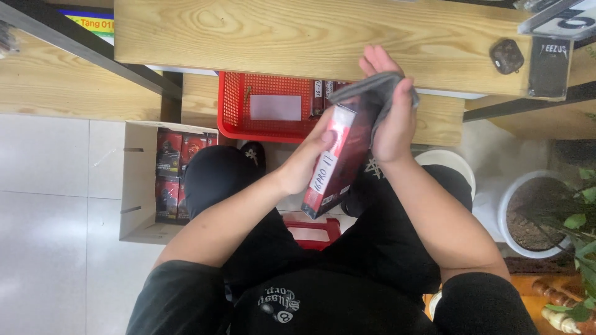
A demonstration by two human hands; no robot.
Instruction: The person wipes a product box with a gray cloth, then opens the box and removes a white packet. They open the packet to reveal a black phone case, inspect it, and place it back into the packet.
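Mid-wipe by the look of it: left hand (308, 162) grips a red and black flat box (338, 162) upright over the lap, right hand (390, 118) clutches a grey cloth (371, 93) against its top end, more boxes waiting in the cardboard carton (138, 186).

Pale wooden shelves (310, 37) on dark metal framing cross the top of the view. Below them lies a floor of large, glossy white tiles (49, 205). A white pot of soil (534, 217) with a green plant (580, 217) stands at the right. Light is bright and even.
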